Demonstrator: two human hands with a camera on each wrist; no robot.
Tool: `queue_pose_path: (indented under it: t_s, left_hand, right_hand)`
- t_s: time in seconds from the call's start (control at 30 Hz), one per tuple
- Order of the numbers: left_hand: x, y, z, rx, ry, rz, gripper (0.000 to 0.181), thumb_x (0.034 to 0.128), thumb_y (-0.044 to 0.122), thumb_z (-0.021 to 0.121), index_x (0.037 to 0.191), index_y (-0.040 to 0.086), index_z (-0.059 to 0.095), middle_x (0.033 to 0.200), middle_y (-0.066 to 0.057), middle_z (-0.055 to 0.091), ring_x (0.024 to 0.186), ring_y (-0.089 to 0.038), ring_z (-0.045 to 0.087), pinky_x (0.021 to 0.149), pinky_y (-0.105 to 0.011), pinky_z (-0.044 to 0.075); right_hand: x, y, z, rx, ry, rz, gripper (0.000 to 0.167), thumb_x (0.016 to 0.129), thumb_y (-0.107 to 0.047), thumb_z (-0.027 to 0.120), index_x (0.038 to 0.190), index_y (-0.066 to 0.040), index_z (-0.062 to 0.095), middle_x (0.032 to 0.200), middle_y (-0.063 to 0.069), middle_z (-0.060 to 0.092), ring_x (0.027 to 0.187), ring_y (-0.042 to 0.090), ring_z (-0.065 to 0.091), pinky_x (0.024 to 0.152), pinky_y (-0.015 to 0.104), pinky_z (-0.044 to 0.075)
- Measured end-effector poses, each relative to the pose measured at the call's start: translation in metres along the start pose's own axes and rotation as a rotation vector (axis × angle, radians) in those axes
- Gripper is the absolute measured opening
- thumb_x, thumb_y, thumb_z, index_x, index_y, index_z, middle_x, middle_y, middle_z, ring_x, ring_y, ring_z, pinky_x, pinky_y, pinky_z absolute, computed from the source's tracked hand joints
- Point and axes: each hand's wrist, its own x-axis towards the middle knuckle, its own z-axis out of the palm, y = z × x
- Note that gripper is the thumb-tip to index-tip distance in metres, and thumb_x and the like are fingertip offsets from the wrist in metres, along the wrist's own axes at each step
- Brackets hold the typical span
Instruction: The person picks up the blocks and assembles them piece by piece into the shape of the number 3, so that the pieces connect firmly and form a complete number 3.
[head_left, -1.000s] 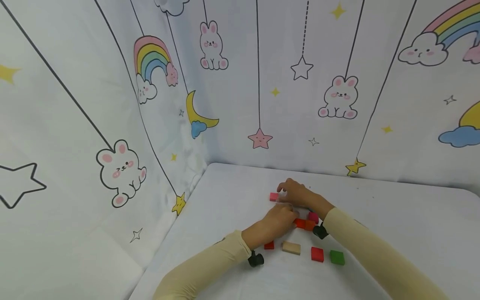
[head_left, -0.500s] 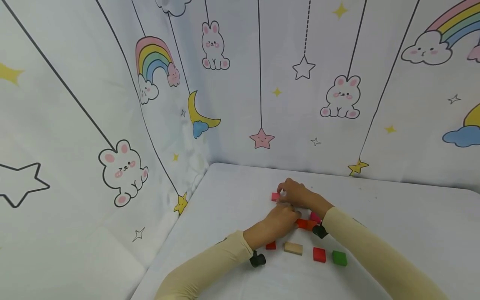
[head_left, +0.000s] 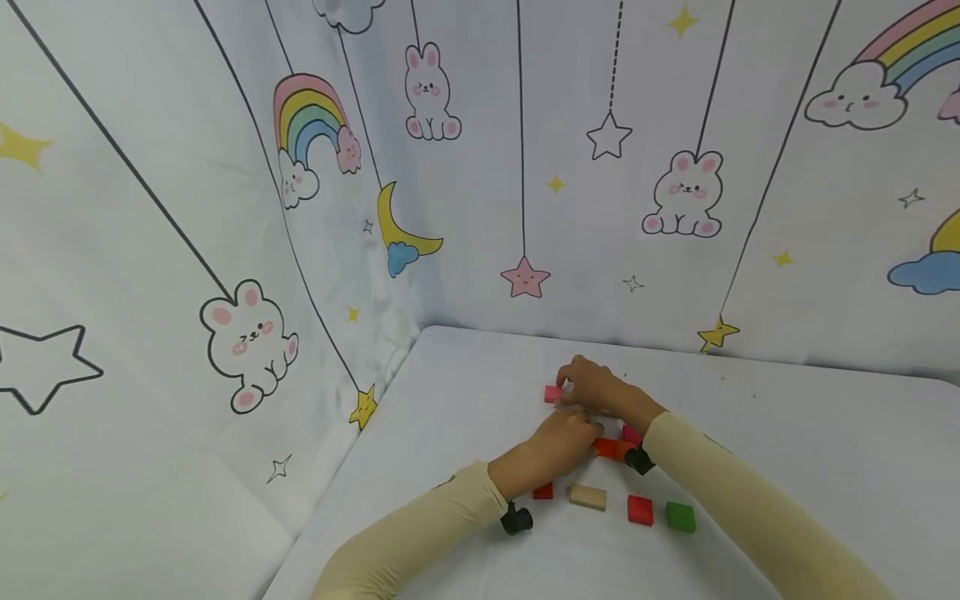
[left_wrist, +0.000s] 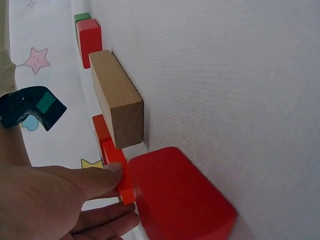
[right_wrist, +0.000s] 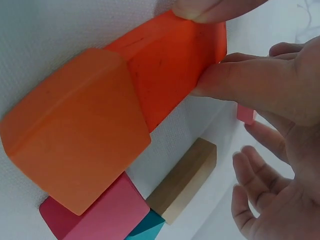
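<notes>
Left hand (head_left: 551, 442), fingers clamped on red-orange block (right_wrist: 172, 70), lower centre of frame, right hand (head_left: 594, 388) above, fingers at pink block (head_left: 552, 394), grip indeterminable

White table (head_left: 465, 400) (coloured blocks (head_left: 641, 510) atop)

From above, the head camera faces forward and down; both wrist views share that orange-red rectangular block (right_wrist: 167, 75) close-up.
</notes>
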Motion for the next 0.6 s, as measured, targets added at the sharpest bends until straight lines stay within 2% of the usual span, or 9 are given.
queue_pose_path:
  t_s: [0.27,0.6]
  left_hand:
    - [0.0010,0.0000,0.0029,0.004,0.001,-0.003,0.027,0.0996,0.038,0.075,0.122,0.023,0.077,0.110,0.008,0.075,0.101,-0.007,0.064,0.099,-0.020,0.051]
    - [0.0028,-0.0014,0.0069,-0.001,0.024,0.007,0.025,0.0994,0.036,0.076,0.120,0.022,0.078,0.107,0.007,0.076,0.096,-0.007,0.065,0.094,-0.018,0.053]
  right_hand:
    - [0.0003,-0.0017,0.0004,-0.025,0.007,-0.014,0.030,0.095,-0.026,0.081,0.120,-0.013,0.074,0.125,0.016,0.061,0.102,0.028,0.059,0.098,0.056,0.052]
    - [-0.0012,0.0017,0.0008,-0.030,0.007,-0.008,0.030,0.095,-0.026,0.081,0.122,-0.014,0.074,0.123,0.014,0.061,0.099,0.028,0.060,0.094,0.054,0.056]
